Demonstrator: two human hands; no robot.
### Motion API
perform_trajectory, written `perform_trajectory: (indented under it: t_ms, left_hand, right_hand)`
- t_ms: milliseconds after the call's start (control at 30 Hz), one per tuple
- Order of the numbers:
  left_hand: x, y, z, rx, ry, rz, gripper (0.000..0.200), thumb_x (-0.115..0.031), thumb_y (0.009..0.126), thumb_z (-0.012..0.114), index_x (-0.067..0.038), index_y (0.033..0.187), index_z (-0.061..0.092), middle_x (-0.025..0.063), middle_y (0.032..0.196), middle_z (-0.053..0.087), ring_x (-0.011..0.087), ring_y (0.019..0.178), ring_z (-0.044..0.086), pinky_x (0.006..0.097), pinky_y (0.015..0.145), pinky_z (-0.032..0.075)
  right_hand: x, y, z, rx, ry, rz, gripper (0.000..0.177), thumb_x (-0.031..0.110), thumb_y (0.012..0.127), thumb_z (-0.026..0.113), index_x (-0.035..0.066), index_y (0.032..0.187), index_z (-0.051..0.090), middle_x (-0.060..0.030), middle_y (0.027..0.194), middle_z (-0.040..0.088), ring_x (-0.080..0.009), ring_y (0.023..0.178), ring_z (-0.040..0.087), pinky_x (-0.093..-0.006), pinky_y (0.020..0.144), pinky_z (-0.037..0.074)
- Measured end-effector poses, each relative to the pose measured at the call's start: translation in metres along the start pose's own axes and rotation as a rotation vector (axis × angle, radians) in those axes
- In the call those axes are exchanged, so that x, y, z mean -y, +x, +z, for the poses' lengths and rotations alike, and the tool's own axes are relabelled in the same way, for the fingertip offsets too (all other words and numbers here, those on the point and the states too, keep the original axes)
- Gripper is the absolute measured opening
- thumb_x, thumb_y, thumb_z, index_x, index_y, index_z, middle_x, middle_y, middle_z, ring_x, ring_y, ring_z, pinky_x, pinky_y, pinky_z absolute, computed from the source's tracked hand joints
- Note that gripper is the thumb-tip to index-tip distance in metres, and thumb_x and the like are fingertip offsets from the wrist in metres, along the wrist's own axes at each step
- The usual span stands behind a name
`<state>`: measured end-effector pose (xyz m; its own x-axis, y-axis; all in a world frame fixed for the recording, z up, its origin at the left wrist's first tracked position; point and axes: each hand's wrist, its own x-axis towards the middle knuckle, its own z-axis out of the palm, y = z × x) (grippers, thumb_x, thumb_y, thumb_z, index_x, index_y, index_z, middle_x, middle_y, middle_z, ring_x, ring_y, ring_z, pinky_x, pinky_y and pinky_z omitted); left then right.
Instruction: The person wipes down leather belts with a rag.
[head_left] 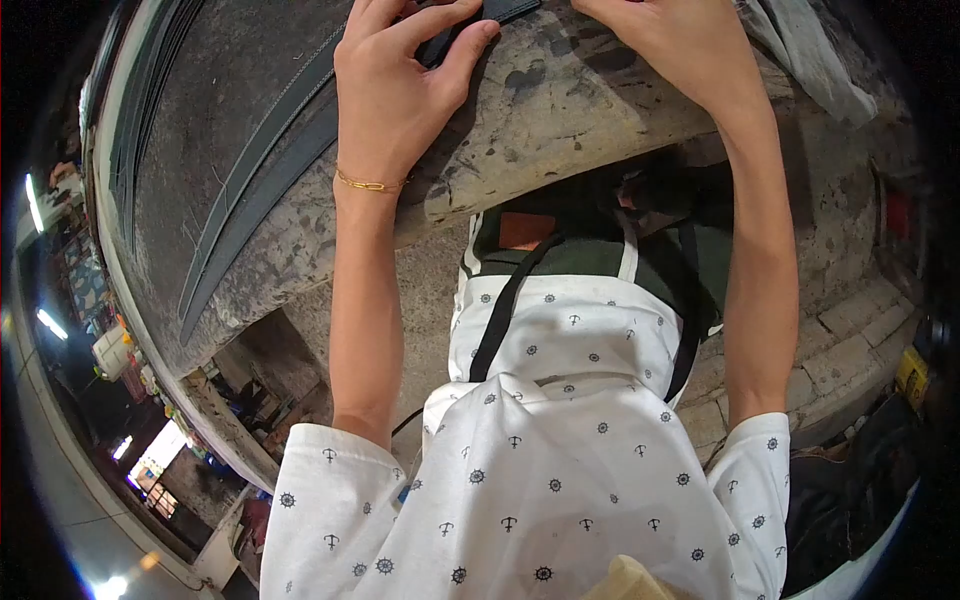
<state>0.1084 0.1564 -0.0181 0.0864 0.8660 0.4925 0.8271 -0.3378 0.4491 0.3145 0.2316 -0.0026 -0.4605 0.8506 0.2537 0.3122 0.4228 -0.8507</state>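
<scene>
At the top, my left hand (pixel 405 75) rests over a dark stitched strap (pixel 268 145), its thumb and index finger around the strap. A short dark end of the strap shows past the thumb and runs to the upper frame edge. To the right, my right hand (pixel 675 40) is bent inward with its fingers drawn together. Its fingertips are cut off by the upper edge, so what they hold is hidden. A second dark strip (pixel 285 195) curves beside the stitched strap on the stained work surface (pixel 560 130).
Several dark strips (pixel 150 110) hang together at the far left of the surface. Crumpled translucent plastic (pixel 815 65) lies at the upper right. A dark green apron with black straps (pixel 690 260) is over the lap. Bricks (pixel 850 340) form a low ledge at right.
</scene>
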Motion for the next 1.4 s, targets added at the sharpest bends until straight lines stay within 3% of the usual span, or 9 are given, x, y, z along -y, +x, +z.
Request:
perform_trajectory:
  t_ms: [267,333,533,667,833,933,1133,1233,1400]
  left_hand:
    - [0.000,0.000,0.001,-0.005,-0.001,-0.001,0.021,-0.002,0.076,0.080,0.003,0.096,0.075,0.0129,0.098,0.067,0.0263,0.090,0.062,0.0338,0.076,0.051]
    - [0.001,0.000,0.001,-0.003,0.002,0.005,0.021,-0.002,0.076,0.080,0.002,0.096,0.075,0.0128,0.098,0.067,0.0263,0.090,0.062,0.0339,0.076,0.051]
    - [0.003,0.000,0.000,-0.003,0.013,0.035,0.021,-0.002,0.076,0.080,0.002,0.095,0.075,0.0128,0.098,0.067,0.0266,0.090,0.062,0.0342,0.076,0.051]
    - [-0.002,0.001,0.000,0.002,0.009,-0.015,0.021,-0.002,0.076,0.080,0.002,0.095,0.075,0.0127,0.098,0.067,0.0268,0.089,0.062,0.0344,0.076,0.051]
    - [0.000,0.001,0.001,-0.014,-0.013,-0.003,0.020,-0.002,0.075,0.081,0.002,0.094,0.076,0.0127,0.097,0.067,0.0269,0.088,0.062,0.0344,0.076,0.051]
    - [0.000,0.001,0.001,-0.019,-0.011,-0.010,0.020,-0.002,0.075,0.081,0.002,0.094,0.076,0.0127,0.097,0.067,0.0272,0.088,0.062,0.0345,0.077,0.051]
    - [0.000,0.002,0.001,-0.018,-0.020,0.003,0.020,-0.002,0.075,0.081,0.002,0.094,0.075,0.0132,0.097,0.067,0.0273,0.088,0.062,0.0349,0.077,0.052]
    - [-0.005,0.003,-0.001,-0.004,0.006,-0.025,0.021,-0.002,0.075,0.081,0.002,0.094,0.075,0.0135,0.097,0.067,0.0272,0.089,0.063,0.0351,0.077,0.052]
    - [-0.005,0.002,-0.001,-0.003,-0.021,-0.038,0.018,-0.003,0.078,0.079,0.002,0.095,0.075,0.0135,0.097,0.067,0.0279,0.089,0.063,0.0349,0.077,0.052]
  right_hand:
    - [0.001,-0.003,0.001,0.016,-0.035,-0.097,0.017,0.008,0.084,0.070,-0.007,0.092,0.072,-0.0144,0.075,0.071,-0.0168,0.064,0.066,-0.0300,0.061,0.051]
    - [0.005,-0.007,0.004,-0.097,-0.077,-0.116,0.017,0.007,0.083,0.070,-0.008,0.092,0.071,-0.0148,0.076,0.071,-0.0173,0.065,0.066,-0.0297,0.061,0.051]
    - [-0.011,-0.001,0.005,-0.018,0.001,-0.160,0.016,0.007,0.084,0.070,-0.007,0.092,0.072,-0.0135,0.075,0.071,-0.0155,0.064,0.065,-0.0289,0.061,0.051]
    - [0.000,-0.002,0.000,-0.002,-0.022,-0.034,0.016,0.007,0.084,0.070,-0.007,0.093,0.072,-0.0137,0.075,0.071,-0.0158,0.064,0.064,-0.0291,0.061,0.051]
    - [-0.016,0.000,0.007,-0.032,0.008,-0.190,0.016,0.006,0.084,0.071,-0.006,0.093,0.072,-0.0135,0.076,0.071,-0.0154,0.064,0.064,-0.0284,0.061,0.051]
    - [0.009,-0.010,0.003,-0.082,-0.134,-0.139,0.016,0.007,0.084,0.071,-0.006,0.094,0.072,-0.0132,0.076,0.071,-0.0160,0.064,0.064,-0.0285,0.061,0.051]
    - [0.008,-0.002,-0.002,0.013,-0.048,0.035,0.015,0.006,0.084,0.071,-0.005,0.094,0.072,-0.0130,0.078,0.071,-0.0163,0.065,0.064,-0.0288,0.061,0.050]
    - [0.008,-0.009,0.004,-0.074,-0.155,-0.150,0.015,0.006,0.084,0.071,-0.005,0.094,0.072,-0.0131,0.078,0.071,-0.0158,0.065,0.065,-0.0286,0.061,0.050]
    - [-0.001,-0.004,-0.001,-0.011,-0.003,-0.071,0.015,0.007,0.085,0.071,-0.005,0.094,0.072,-0.0125,0.079,0.072,-0.0145,0.067,0.065,-0.0281,0.061,0.050]
